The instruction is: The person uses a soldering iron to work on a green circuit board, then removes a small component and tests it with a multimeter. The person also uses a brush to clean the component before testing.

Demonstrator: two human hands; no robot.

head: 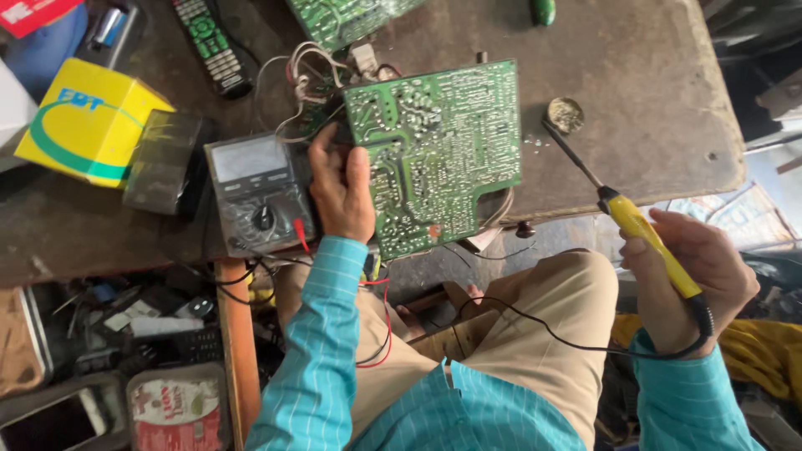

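Two hands are occupied: the circuit board (434, 154) is gripped steady by the left hand (341, 188), and the soldering iron (631, 221) is clasped, tip raised, in the right hand (689, 280).

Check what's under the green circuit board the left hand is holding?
The green circuit board lies solder side up on the worn table, left hand on its edge. Wires poke out from its upper left corner. The component side underneath is hidden.

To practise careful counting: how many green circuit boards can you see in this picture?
2. One circuit board lies on the table, steadied by the left hand. A second board sits at the top edge, partly cut off. More may be hidden outside the view.
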